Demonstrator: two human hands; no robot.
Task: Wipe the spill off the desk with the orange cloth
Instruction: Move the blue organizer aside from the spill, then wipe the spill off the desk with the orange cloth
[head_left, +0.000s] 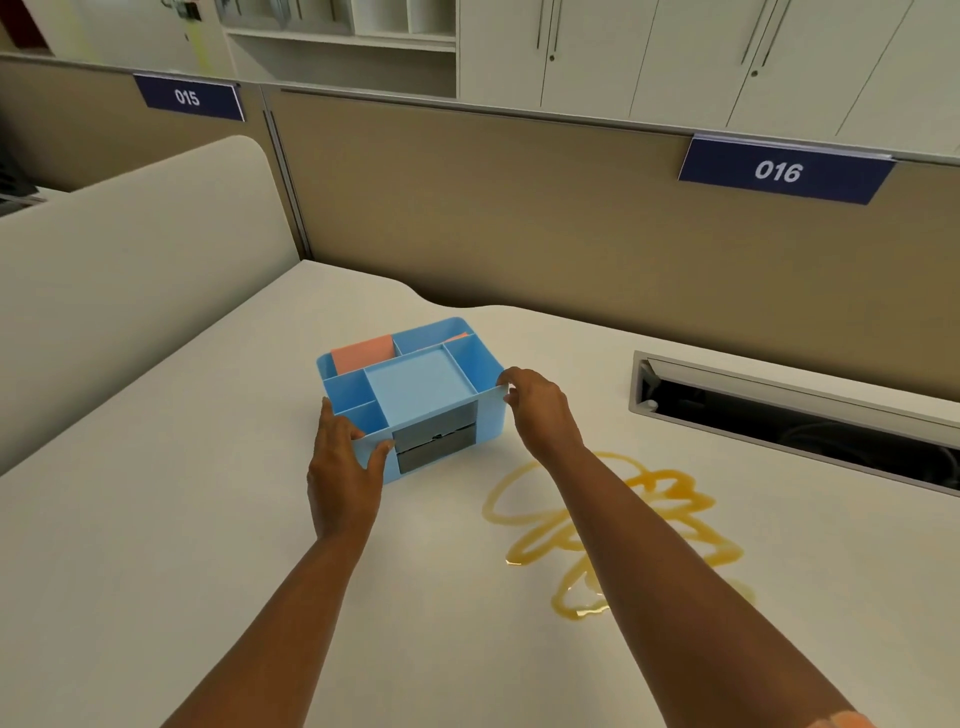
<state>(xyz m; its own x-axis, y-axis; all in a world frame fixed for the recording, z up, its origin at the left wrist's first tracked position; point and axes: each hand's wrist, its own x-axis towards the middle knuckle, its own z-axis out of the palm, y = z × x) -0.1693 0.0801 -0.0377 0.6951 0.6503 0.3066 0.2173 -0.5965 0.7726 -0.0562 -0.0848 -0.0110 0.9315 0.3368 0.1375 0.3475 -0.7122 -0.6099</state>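
Note:
A blue desk organiser (415, 389) stands in the middle of the white desk (182, 519). An orange cloth (362, 353) lies folded in its back left compartment, and a second orange edge (457, 338) shows in a back right one. My left hand (340, 467) grips the organiser's front left corner. My right hand (537, 408) pinches its right rim. A yellow-amber spill (670, 499) loops across the desk to the right of the organiser, partly hidden under my right forearm.
A rectangular cable slot (789, 415) is cut into the desk at the right. Tan partition panels (519, 208) close the back, with signs 015 (187, 97) and 016 (778, 170). A cream divider (130, 260) stands on the left.

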